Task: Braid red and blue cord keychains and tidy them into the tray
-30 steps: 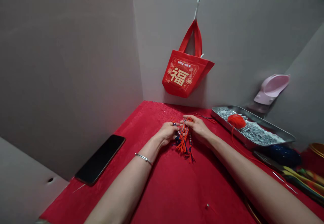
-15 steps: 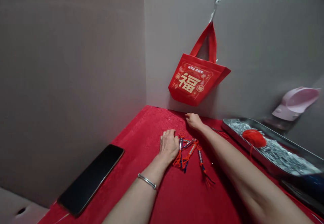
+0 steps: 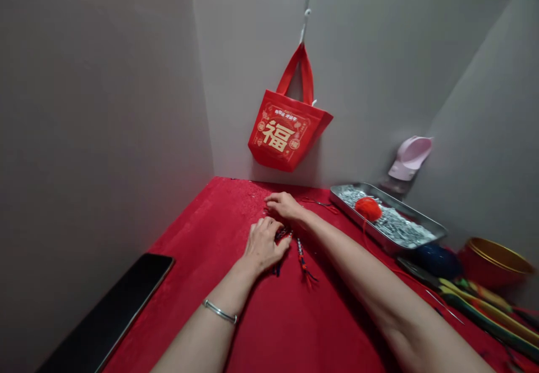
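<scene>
The left hand (image 3: pixel 263 242), beside the braided cords (image 3: pixel 277 269) half a second ago, now curls over most; its grip I cannot tell. The right hand (image 3: pixel 286 206) is beyond, fingers parted. One cord (image 3: pixel 300 255) lies apart on the red table (image 3: pixel 269 328), apparently ungathered.

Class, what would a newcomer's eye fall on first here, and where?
Probably the red bag with its gold character, hanging against the grey back wall. Below it, the left hand curls over corded pieces on the red tabletop, with the right hand just beyond. To their right, an orange yarn ball sits in a metal tray.
</scene>
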Tool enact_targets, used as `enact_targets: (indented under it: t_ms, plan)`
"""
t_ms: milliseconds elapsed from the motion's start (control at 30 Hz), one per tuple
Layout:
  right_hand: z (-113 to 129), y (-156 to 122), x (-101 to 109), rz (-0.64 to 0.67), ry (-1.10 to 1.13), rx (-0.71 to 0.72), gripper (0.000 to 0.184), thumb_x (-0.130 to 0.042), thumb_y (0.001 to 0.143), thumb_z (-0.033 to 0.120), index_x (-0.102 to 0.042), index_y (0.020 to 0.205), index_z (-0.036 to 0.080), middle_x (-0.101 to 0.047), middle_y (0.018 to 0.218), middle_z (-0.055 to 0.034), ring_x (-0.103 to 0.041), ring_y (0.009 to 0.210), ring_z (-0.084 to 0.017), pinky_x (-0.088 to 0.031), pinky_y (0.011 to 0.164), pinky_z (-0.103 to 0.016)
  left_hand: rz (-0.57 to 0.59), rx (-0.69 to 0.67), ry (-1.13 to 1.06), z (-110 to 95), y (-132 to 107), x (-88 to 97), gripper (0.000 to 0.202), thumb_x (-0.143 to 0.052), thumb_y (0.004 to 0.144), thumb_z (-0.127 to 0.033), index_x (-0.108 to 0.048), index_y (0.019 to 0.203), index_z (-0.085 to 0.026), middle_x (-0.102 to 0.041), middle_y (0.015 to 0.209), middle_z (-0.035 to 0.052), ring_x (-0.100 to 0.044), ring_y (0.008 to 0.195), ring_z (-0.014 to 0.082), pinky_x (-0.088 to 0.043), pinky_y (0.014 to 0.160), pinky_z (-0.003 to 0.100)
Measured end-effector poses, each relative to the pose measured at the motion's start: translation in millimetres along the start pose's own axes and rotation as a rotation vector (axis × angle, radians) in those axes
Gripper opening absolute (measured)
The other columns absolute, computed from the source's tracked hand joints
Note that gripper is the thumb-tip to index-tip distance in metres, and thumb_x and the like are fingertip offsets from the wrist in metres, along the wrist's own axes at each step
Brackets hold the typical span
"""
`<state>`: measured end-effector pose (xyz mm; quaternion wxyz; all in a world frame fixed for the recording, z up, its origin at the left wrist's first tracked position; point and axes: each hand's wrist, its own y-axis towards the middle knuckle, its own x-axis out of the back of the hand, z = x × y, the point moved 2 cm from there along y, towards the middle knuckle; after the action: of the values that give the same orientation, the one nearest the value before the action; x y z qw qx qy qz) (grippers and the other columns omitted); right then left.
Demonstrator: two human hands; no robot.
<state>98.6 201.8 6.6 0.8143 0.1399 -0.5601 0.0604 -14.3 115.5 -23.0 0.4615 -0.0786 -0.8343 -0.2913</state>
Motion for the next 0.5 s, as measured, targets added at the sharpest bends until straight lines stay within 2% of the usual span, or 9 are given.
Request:
enact_targets:
  t_ms: [67,133,200,300,333,433,500]
  plan:
    - [-4.7,-19.5,25.8,-0.086,0.03,0.011,0.029,-0.043,0.087,0.029,-0.059,0.11,0.023,-0.066,0.104,0.0,-0.06,0.089,-0.012,-0.045,0.079,-0.023,0.042,-0.064,0.008,-5.6,-3.8,0.6,0.034,-0.054,0.074,-0.041,-0.059,0.102,-0.02,-0.058,0.104,0.007,-0.051,0.095,0.0221,-0.038,0.083,0.036]
    - [-20.9,-45.8,56.4,-0.167,0.025,-0.016,0.03,-0.043,0.086,0.029,-0.061,0.109,0.024,-0.066,0.106,0.0011,-0.059,0.094,-0.012,-0.043,0.082,-0.022,0.061,-0.109,0.006,-11.7,-6.4,0.8,0.034,-0.054,0.075,-0.039,-0.059,0.102,-0.02,-0.059,0.104,0.0076,-0.051,0.097,0.0222,-0.037,0.085,0.037]
    - [-48.2,-79.4,89.0,-0.234,-0.013,-0.087,0.027,-0.045,0.084,0.027,-0.065,0.102,0.023,-0.066,0.104,0.0008,-0.059,0.095,-0.014,-0.041,0.084,-0.022,0.037,-0.155,-0.003,-21.6,-8.2,0.7,0.028,-0.052,0.078,-0.036,-0.06,0.1,-0.021,-0.061,0.102,0.0068,-0.051,0.099,0.0222,-0.034,0.09,0.04]
    - [-101.6,-138.0,135.5,-0.32,-0.113,-0.303,0.026,-0.045,0.08,0.02,-0.068,0.092,0.018,-0.069,0.095,-0.0051,-0.06,0.089,-0.019,-0.042,0.081,-0.028,-0.033,-0.268,-0.019,-44.0,-12.4,-1.0,0.03,-0.05,0.08,-0.035,-0.058,0.105,-0.022,-0.06,0.11,0.0072,-0.046,0.108,0.023,-0.028,0.096,0.043]
    - [-119.3,-157.1,148.3,-0.333,-0.145,-0.379,0.025,-0.046,0.078,0.019,-0.069,0.089,0.017,-0.069,0.092,-0.0069,-0.061,0.088,-0.021,-0.042,0.08,-0.029,-0.025,-0.318,-0.026,-52.0,-14.3,-2.6,0.033,-0.05,0.08,-0.036,-0.057,0.108,-0.022,-0.059,0.113,0.0075,-0.045,0.11,0.0229,-0.028,0.096,0.042]
    - [-162.3,-201.7,174.1,-0.32,-0.211,-0.541,0.023,-0.05,0.074,0.017,-0.071,0.083,0.015,-0.07,0.086,-0.0089,-0.062,0.084,-0.024,-0.043,0.076,-0.031,0.117,-0.428,-0.016,-68.3,-19.9,-11.0,0.033,-0.049,0.08,-0.039,-0.058,0.107,-0.023,-0.06,0.111,0.0061,-0.049,0.104,0.0218,-0.03,0.094,0.041]
    - [-179.1,-216.7,180.5,-0.287,-0.228,-0.584,0.023,-0.051,0.072,0.017,-0.071,0.084,0.015,-0.07,0.086,-0.0086,-0.062,0.084,-0.023,-0.043,0.074,-0.03,0.184,-0.442,0.016,-70.0,-21.4,-16.2,0.029,-0.047,0.081,-0.036,-0.06,0.104,-0.024,-0.061,0.107,0.0049,-0.051,0.1,0.0208,-0.032,0.092,0.041]
